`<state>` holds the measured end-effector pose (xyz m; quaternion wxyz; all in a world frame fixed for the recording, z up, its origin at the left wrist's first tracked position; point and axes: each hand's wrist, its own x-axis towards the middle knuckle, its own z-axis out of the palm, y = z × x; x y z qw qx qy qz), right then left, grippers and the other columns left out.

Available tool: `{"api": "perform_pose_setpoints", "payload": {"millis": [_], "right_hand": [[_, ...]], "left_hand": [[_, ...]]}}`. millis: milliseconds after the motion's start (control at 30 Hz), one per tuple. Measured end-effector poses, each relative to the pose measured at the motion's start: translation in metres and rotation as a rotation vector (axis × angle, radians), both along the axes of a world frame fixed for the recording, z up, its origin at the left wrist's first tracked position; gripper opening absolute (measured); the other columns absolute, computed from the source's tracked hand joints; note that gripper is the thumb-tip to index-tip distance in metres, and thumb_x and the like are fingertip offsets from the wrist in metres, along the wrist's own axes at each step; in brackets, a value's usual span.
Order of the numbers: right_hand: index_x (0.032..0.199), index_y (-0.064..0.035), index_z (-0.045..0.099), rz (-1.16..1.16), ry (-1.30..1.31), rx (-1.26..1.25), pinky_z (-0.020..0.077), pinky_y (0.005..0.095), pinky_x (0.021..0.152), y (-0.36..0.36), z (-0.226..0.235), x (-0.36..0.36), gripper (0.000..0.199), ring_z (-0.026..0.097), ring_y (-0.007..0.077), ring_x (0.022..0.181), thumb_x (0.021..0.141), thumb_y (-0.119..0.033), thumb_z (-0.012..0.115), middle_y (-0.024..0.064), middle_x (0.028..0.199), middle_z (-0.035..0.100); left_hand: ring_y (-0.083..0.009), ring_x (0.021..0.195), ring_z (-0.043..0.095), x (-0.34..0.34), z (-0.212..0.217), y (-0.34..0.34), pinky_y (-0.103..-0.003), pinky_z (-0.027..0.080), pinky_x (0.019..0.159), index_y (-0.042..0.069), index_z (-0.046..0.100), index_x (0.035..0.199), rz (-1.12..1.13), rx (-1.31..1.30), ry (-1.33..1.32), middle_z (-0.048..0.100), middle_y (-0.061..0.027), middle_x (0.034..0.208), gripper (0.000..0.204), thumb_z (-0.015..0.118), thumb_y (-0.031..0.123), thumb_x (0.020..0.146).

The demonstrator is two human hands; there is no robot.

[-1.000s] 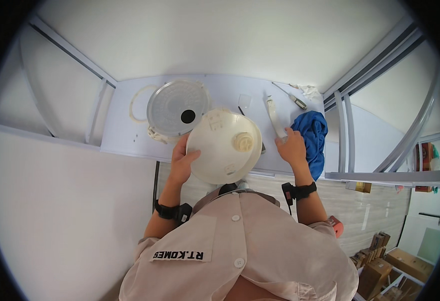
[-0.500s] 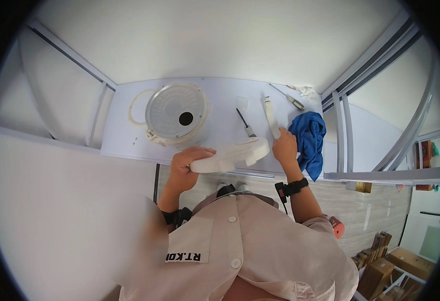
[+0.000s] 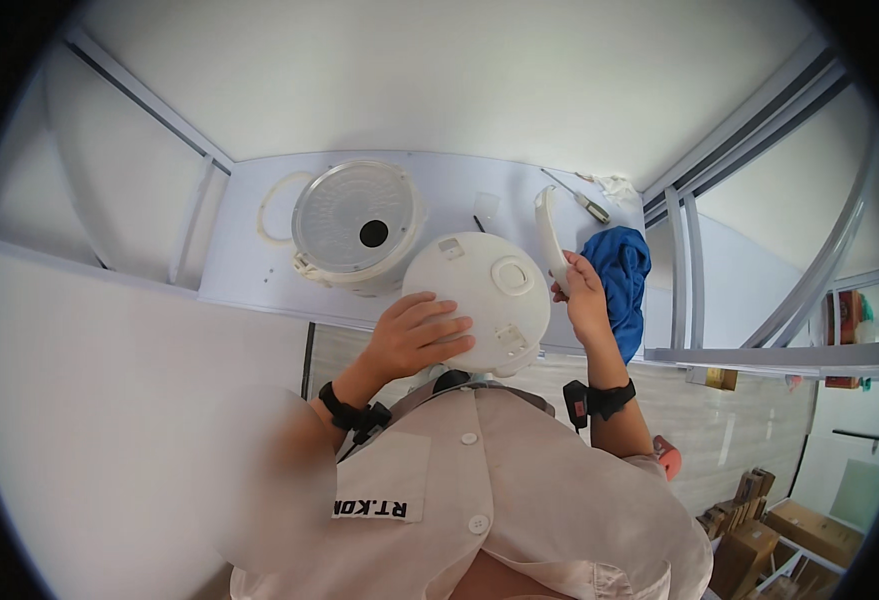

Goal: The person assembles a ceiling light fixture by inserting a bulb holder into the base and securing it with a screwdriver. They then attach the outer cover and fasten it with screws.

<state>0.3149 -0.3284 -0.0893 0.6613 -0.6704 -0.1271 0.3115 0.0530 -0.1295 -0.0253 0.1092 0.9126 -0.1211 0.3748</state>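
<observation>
A round white rice cooker lid cover, with two rectangular slots and a round opening, faces up at the table's front edge. My left hand grips its left side, fingers across the top and thumb out of sight. A curved white carrying handle stands out from my right hand, whose fingers close round its near end. The white rice cooker body, topped by a grey metal inner disc with a black circle, is at the left on the table. Mostly covered by the lid cover is a screwdriver with a dark shaft.
A blue cloth lies just right of my right hand. Another screwdriver and crumpled white tissue are at the back right. A pale ring lies left of the cooker, and a small clear piece lies behind the lid cover.
The lid cover has turned from tilted edge-on to face up, and my left hand's fingers now spread over its top. The handle has rotated slightly in my right hand.
</observation>
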Motion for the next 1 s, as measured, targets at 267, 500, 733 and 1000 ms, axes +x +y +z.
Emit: {"api": "perform_pose_setpoints", "payload": {"millis": [267,500,733,1000], "right_hand": [[0.132,0.0004,0.065,0.051,0.136,0.137,0.0551,0.0268,0.075,-0.004,0.012,-0.017,0.046,0.069,0.0120,0.087,0.100,-0.028,0.083,0.0057,0.107,0.074],[0.138,0.0001,0.060,0.052,0.181,0.325,0.0596,0.0347,0.094,0.007,0.017,-0.027,0.051,0.073,0.0190,0.106,0.096,-0.011,0.085,0.0107,0.122,0.074],[0.143,-0.0009,0.057,0.045,0.184,0.451,0.0590,0.0353,0.098,0.003,0.018,-0.023,0.054,0.073,0.0195,0.110,0.096,-0.008,0.083,0.0108,0.124,0.073],[0.135,-0.0018,0.061,0.075,0.143,0.469,0.0584,0.0324,0.093,0.010,0.034,-0.023,0.055,0.072,0.0173,0.104,0.088,-0.005,0.089,0.0080,0.117,0.074]], "left_hand": [[-0.0150,0.122,0.066,-0.004,-0.005,0.003,-0.041,0.051,0.111,0.034,0.079,0.111,0.028,0.115,-0.086,0.076,0.0178,0.123,0.021,0.078,0.022,0.094],[-0.0342,0.149,0.049,-0.005,-0.035,0.009,-0.054,0.039,0.122,0.017,0.066,0.141,0.262,-0.097,0.064,0.056,-0.0100,0.158,0.048,0.077,0.020,0.095],[-0.0493,0.163,0.020,-0.002,-0.012,0.005,-0.056,0.024,0.131,-0.002,0.012,0.171,0.123,-0.603,0.248,0.011,-0.0320,0.177,0.108,0.080,0.011,0.088],[-0.0296,0.153,0.042,-0.007,-0.010,0.018,-0.046,0.040,0.123,0.004,0.026,0.170,-0.314,-1.806,0.334,0.037,-0.0184,0.169,0.104,0.087,0.014,0.087]]}}
